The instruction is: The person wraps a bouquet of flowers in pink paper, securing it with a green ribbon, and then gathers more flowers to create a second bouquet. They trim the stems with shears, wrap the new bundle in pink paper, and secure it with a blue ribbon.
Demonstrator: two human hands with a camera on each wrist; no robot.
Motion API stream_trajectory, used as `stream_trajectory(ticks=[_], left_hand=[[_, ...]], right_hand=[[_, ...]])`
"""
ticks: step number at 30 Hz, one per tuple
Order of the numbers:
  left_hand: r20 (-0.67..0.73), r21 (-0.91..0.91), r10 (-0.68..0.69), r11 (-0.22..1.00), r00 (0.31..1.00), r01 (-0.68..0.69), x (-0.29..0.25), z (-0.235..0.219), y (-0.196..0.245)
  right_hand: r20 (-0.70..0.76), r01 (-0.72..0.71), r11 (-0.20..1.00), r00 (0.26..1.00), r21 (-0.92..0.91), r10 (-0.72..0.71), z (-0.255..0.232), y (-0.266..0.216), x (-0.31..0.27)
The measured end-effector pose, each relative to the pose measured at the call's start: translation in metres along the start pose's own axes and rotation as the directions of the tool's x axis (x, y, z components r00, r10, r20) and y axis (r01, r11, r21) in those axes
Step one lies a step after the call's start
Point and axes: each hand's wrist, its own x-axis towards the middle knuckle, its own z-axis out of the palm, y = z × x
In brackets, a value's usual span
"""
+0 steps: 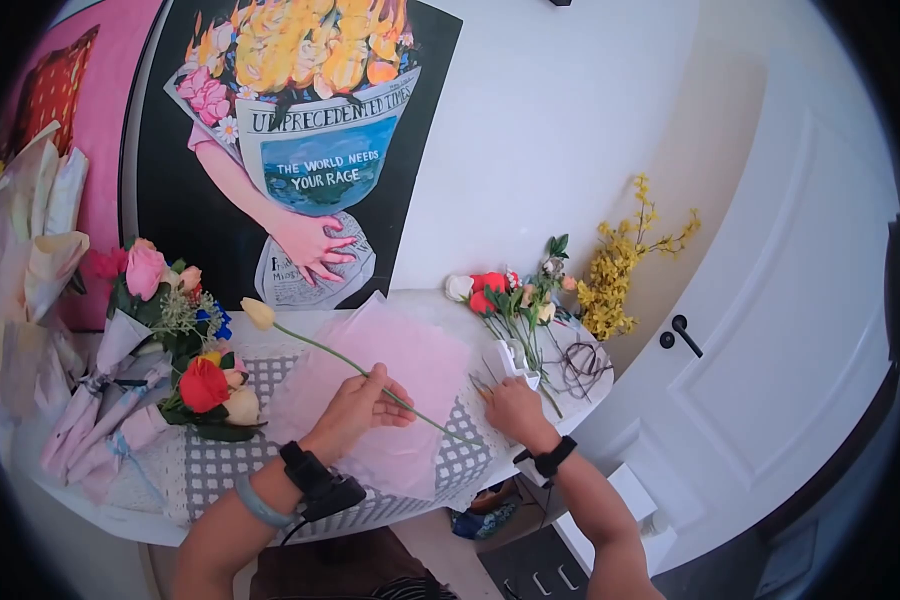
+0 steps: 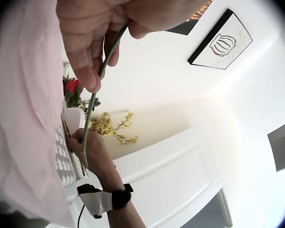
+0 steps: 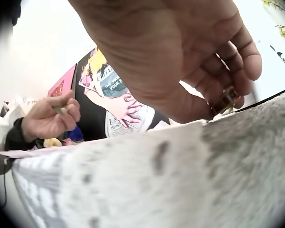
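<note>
Yellow tulip [image 1: 258, 313], probably light and bruisable, best held mid-stem, where left hand [image 1: 367, 408] pinches it; right hand [image 1: 518, 412], near right edge of table [image 1: 576, 402], apparently pinches blurred small item [image 3: 227, 99].

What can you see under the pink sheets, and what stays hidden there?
A grey-and-white checked cloth shows past the edges of the pink sheets; whatever lies beneath their middle is covered.

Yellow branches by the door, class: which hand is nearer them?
Right: the right hand is left of the yellow branches; the left hand is farther left, over the pink paper.
</note>
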Motion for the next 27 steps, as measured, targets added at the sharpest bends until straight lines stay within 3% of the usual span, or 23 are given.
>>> stream_trajectory(ticks=[3, 6, 9, 12, 15, 18, 21, 24, 27], left_hand=[[-0.020, -0.005, 0.052, 0.999, 0.998, -0.052, 0.004, -0.003, -0.004], [-0.082, 0.090, 0.181, 0.981, 0.980, -0.173, 0.006, -0.001, -0.009], [-0.159, 0.145, 0.267, 0.959, 0.951, -0.245, 0.006, 0.001, -0.005], [-0.195, 0.166, 0.330, 0.939, 0.924, -0.300, 0.006, -0.002, -0.004], [-0.208, 0.160, 0.336, 0.938, 0.919, -0.307, 0.008, -0.005, -0.005], [-0.214, 0.111, 0.306, 0.951, 0.927, -0.289, 0.009, -0.005, -0.005], [-0.226, 0.070, 0.289, 0.957, 0.930, -0.281, 0.007, -0.003, -0.003], [-0.235, 0.087, 0.305, 0.952, 0.923, -0.293, 0.007, -0.002, -0.003], [-0.243, 0.097, 0.306, 0.952, 0.921, -0.291, 0.006, -0.002, -0.002]], right_hand=[[0.121, -0.169, 0.971, 0.981, 0.166, 0.150, -0.028, -0.011, -0.016], [0.111, -0.083, 0.952, 0.992, 0.294, 0.052, -0.034, 0.003, -0.030], [0.077, -0.075, 0.893, 0.996, 0.444, 0.046, -0.036, 0.006, -0.039], [0.098, -0.127, 0.921, 0.990, 0.368, 0.097, -0.022, 0.006, -0.042], [0.228, -0.278, 0.948, 0.944, 0.157, 0.239, -0.031, -0.002, -0.039], [0.165, -0.266, 0.946, 0.957, 0.184, 0.237, -0.040, -0.007, -0.040], [-0.013, -0.039, 0.940, 0.999, 0.340, 0.046, -0.049, -0.009, -0.049], [-0.101, 0.091, 0.924, 0.993, 0.372, -0.057, -0.062, -0.018, -0.055], [-0.129, 0.131, 0.954, 0.987, 0.268, -0.099, -0.059, -0.022, -0.053]])
